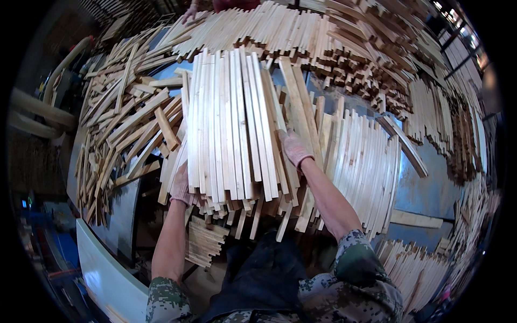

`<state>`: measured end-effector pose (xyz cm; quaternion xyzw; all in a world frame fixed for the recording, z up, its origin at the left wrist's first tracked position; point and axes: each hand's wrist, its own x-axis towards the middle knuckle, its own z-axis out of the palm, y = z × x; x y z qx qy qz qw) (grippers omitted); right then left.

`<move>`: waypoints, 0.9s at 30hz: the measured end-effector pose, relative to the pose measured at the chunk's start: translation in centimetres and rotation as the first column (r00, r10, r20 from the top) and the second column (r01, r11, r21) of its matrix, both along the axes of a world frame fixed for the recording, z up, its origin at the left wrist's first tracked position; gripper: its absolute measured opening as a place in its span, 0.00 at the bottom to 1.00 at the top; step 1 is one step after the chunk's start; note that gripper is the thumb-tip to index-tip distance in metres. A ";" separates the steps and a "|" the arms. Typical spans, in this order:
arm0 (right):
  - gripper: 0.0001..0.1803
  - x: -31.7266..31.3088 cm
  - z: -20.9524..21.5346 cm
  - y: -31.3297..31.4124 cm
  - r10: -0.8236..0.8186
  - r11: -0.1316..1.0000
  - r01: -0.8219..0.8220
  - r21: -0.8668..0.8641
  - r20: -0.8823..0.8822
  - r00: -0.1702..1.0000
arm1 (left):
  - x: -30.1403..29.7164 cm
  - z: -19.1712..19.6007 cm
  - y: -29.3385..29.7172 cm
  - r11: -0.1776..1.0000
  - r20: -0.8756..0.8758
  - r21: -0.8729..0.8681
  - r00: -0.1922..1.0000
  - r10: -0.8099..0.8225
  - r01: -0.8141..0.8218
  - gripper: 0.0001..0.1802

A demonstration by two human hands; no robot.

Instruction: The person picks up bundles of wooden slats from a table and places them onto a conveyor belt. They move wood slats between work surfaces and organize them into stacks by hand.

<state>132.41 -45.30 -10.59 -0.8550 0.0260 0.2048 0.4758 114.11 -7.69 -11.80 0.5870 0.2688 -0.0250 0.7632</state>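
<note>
A thick bundle of pale wooden slats lies lengthwise in front of me, its near ends ragged over the table edge. My left hand, in a pinkish glove, presses against the bundle's left side near its lower end. My right hand, gloved the same way, lies on the bundle's right side, fingers closed over the slats. Both forearms come up from the lower edge in camouflage sleeves.
A second row of slats lies to the right on the blue-grey table. Loose offcuts are heaped at left. Long stacks run across the back, where another person's hand shows. A small stack sits below.
</note>
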 end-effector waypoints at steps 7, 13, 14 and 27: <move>0.39 -0.2 -1.1 -0.2 0.006 0.994 -0.012 0.110 0.052 0.999 | 1.1 2.9 -2.4 0.986 -0.012 0.163 0.999 -0.036 0.038 0.32; 0.33 -4.7 0.8 -0.5 -0.045 0.965 0.049 0.256 -0.021 0.999 | -1.4 4.0 -4.1 0.976 0.090 0.196 0.993 0.076 -0.092 0.31; 0.32 -5.5 -0.7 -1.7 0.011 0.980 -0.035 0.194 0.127 0.992 | -1.9 5.4 -4.2 0.950 0.059 0.310 0.997 -0.059 0.037 0.34; 0.35 -15.6 -1.0 -5.2 -0.080 0.869 0.158 0.468 -0.182 0.980 | -13.5 5.4 -6.6 0.635 -0.180 0.741 0.976 -0.126 0.219 0.29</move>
